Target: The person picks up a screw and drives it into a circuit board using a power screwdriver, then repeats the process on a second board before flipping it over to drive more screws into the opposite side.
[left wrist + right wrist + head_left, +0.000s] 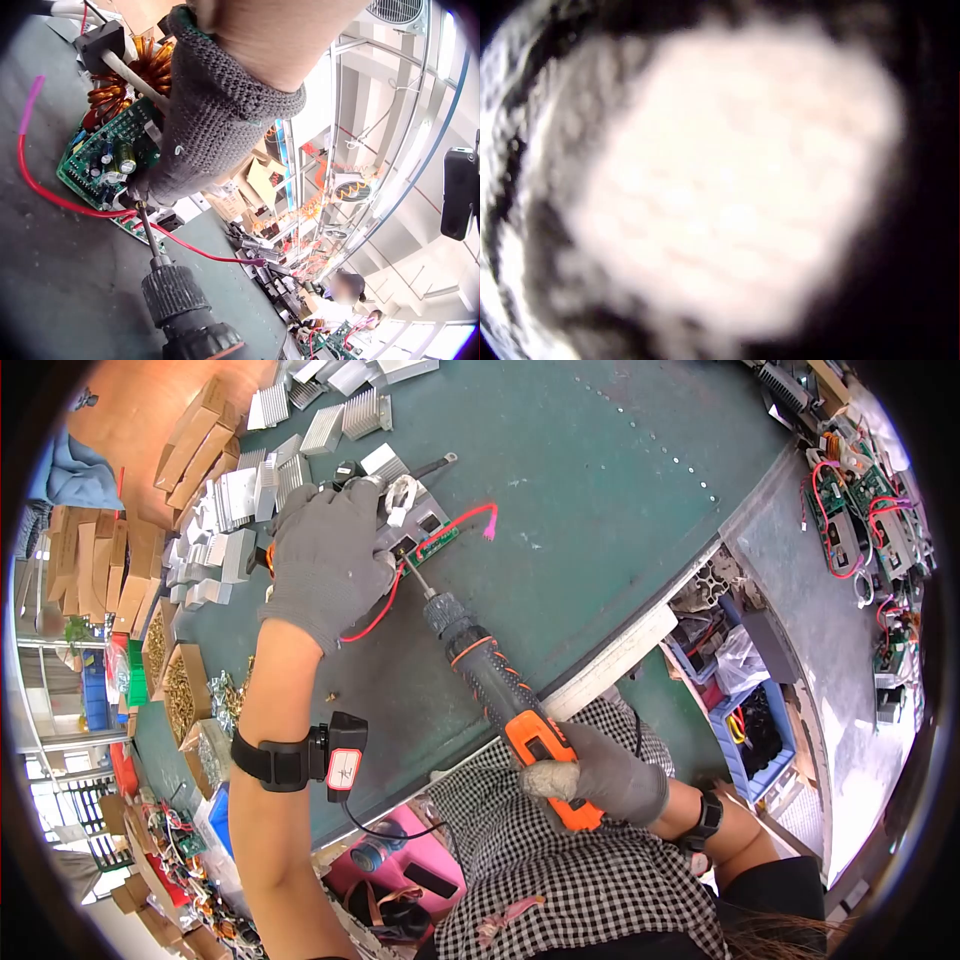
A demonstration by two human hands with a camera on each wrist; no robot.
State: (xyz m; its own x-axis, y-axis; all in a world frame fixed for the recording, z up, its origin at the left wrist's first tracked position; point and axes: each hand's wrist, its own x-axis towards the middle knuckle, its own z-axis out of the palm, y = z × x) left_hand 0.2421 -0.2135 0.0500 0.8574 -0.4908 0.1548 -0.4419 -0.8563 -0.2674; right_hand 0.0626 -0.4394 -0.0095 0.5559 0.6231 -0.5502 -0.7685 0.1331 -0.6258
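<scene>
My gloved left hand (328,565) holds a circuit board assembly (436,543) on the green table, its fingers over the metal-cased part. In the left wrist view, the green board (101,161) carries capacitors, and a copper coil (154,66) sits behind it. Red wires (373,628) stick out from it on both sides. The gloved right hand (615,772) grips an orange and black cordless screwdriver (490,678) by its rear. Its bit (150,234) reaches a screw at the board's edge, right by the left thumb. The right wrist view is blurred and washed out.
Finned aluminium heat sinks (322,430) crowd the table's far left, with cardboard pieces (200,435) beyond. A box of brass screws (181,695) stands at the left. Other wired boards (838,525) lie on the right, above a blue bin (775,760).
</scene>
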